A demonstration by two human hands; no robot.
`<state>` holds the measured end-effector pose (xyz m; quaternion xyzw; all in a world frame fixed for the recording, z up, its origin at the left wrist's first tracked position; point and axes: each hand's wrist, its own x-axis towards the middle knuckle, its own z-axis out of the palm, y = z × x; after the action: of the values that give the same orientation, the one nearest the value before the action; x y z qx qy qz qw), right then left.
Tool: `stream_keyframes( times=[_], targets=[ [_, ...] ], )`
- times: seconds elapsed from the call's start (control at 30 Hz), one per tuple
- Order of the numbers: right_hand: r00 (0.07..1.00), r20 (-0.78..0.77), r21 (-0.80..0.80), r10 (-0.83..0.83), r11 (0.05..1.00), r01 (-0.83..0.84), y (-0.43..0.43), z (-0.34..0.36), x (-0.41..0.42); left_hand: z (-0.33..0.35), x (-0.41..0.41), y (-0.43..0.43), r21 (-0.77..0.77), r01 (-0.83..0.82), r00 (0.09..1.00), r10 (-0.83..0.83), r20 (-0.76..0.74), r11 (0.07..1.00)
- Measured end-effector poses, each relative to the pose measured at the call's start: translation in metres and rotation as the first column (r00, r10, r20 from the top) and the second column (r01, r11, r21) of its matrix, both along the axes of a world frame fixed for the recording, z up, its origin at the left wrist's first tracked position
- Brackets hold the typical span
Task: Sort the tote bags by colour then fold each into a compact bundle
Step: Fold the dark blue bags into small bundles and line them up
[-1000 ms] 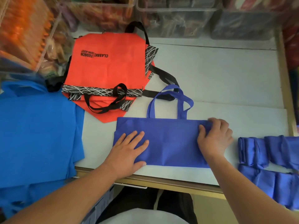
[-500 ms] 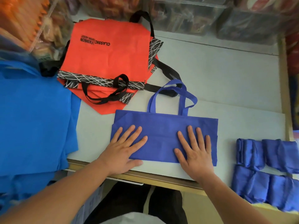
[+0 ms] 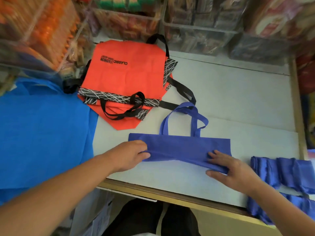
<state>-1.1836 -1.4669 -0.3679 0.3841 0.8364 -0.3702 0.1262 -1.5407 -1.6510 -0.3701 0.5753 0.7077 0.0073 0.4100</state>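
violet tote bag [image 3: 179, 146] flat mid desk [image 3: 238, 99], handles [image 3: 194, 126] far. left hand [image 3: 129, 155] grips near edge at left end, right hand [image 3: 233, 172] pinches right end (even hold, so fold turns straight).

Fold of purple tote bag [image 3: 179, 147] covers some fingers of right hand [image 3: 233, 172]. At tabletop left edge, light blue bags [image 3: 42, 133] cut off by frame. At right edge, folded bundles [image 3: 281, 171] cut off too. Along far edge, bins [image 3: 201, 31] blurred, contents not readable.
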Motion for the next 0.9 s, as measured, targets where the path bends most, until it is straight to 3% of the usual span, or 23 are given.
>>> stream_keyframes(
  times=[0.07, 0.13, 0.2, 0.27, 0.33, 0.4, 0.47, 0.6, 0.73, 0.9],
  targets=[
    [0.966, -0.052, -0.121, -0.255, 0.961, 0.247, 0.012, 0.014, -0.004, 0.001, -0.010, 0.008, 0.016, -0.061, 0.998, 0.061, -0.026, 0.998],
    [0.876, -0.126, -0.142, -0.465, 0.883, 0.448, 0.021, 0.012, -0.010, 0.000, -0.015, 0.016, 0.072, -0.118, 0.986, 0.126, -0.106, 0.990],
    [0.751, -0.197, -0.113, -0.631, 0.775, 0.622, 0.022, 0.004, -0.018, -0.006, -0.012, 0.023, 0.189, -0.131, 0.950, 0.178, -0.256, 0.973],
    [0.679, -0.232, -0.017, -0.696, 0.701, 0.713, 0.021, -0.011, -0.027, -0.015, -0.005, 0.028, 0.328, -0.059, 0.880, 0.205, -0.429, 0.943],
    [0.690, -0.203, 0.086, -0.695, 0.689, 0.720, 0.023, -0.027, -0.036, -0.023, 0.005, 0.030, 0.389, 0.074, 0.838, 0.154, -0.523, 0.918],
    [0.714, -0.142, 0.167, -0.686, 0.694, 0.700, 0.027, -0.038, -0.044, -0.036, 0.017, 0.027, 0.431, 0.207, 0.866, 0.041, -0.499, 0.878],
    [0.712, -0.114, 0.206, -0.693, 0.684, 0.700, 0.026, -0.045, -0.049, -0.047, 0.031, 0.019, 0.368, 0.268, 0.878, -0.068, -0.474, 0.890],
    [0.707, -0.124, 0.267, -0.696, 0.663, 0.700, 0.018, -0.048, -0.052, -0.061, 0.045, 0.002, 0.164, 0.161, 0.892, -0.072, -0.447, 0.973],
    [0.654, 0.020, 0.278, -0.756, 0.633, 0.723, 0.019, -0.036, -0.056, -0.056, 0.038, 0.006, 0.138, 0.141, 0.942, -0.090, -0.322, 0.980],
    [0.625, -0.083, 0.074, -0.776, 0.620, 0.781, 0.036, -0.014, -0.062, -0.056, 0.047, 0.003, 0.197, 0.106, 0.927, -0.025, -0.375, 0.975]
  ],
)
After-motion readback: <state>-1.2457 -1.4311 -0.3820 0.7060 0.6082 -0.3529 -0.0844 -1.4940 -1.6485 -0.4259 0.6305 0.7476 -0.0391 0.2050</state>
